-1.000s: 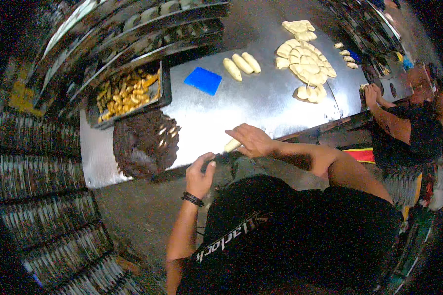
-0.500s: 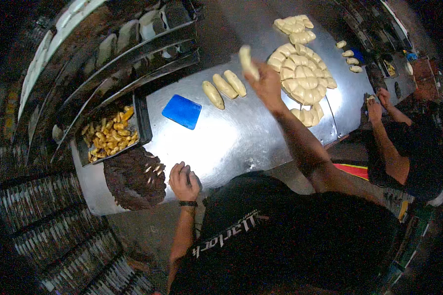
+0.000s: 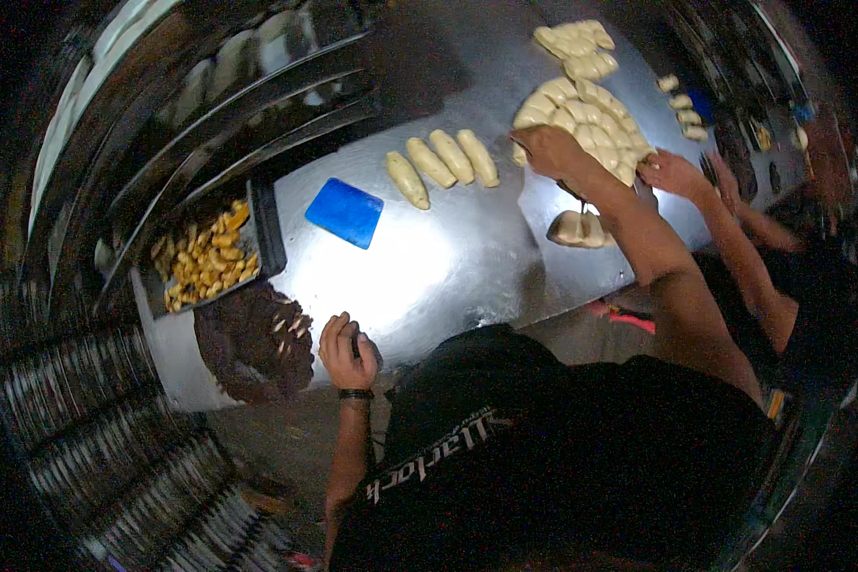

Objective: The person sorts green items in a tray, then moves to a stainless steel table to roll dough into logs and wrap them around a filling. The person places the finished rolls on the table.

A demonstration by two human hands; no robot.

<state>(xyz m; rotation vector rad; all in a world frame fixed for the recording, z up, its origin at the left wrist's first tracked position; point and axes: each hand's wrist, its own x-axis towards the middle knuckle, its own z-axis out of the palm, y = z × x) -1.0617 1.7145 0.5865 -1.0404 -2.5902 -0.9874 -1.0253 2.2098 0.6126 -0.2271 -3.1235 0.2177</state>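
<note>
My left hand [image 3: 348, 351] rests by the near table edge, beside a dark brown mass of filling [image 3: 248, 353] with pale slivers on it. Its fingers curl in, and something dark shows between fingers and thumb; I cannot make it out. My right hand [image 3: 555, 154] reaches over the left edge of a round cluster of pale dough pieces [image 3: 596, 119], its bent fingers closed on a dough piece [image 3: 519, 154] there. Several filled-looking dough rolls [image 3: 453, 157] lie side by side in a row. A blue flat scraper [image 3: 344, 213] sits left of them.
A dark tray [image 3: 272, 224] of yellowish pieces [image 3: 210, 257] stands at the left. Another person's hand [image 3: 672, 176] touches the cluster's right side. More dough [image 3: 582, 229] lies nearer, and small rolls [image 3: 682, 110] at the far right. Racks [image 3: 257, 124] line the back left.
The roll that my right hand held now lies at the right end of the row. That hand has moved right and down to the cluster. Another person's hand has reached in; my left hand barely moved.
</note>
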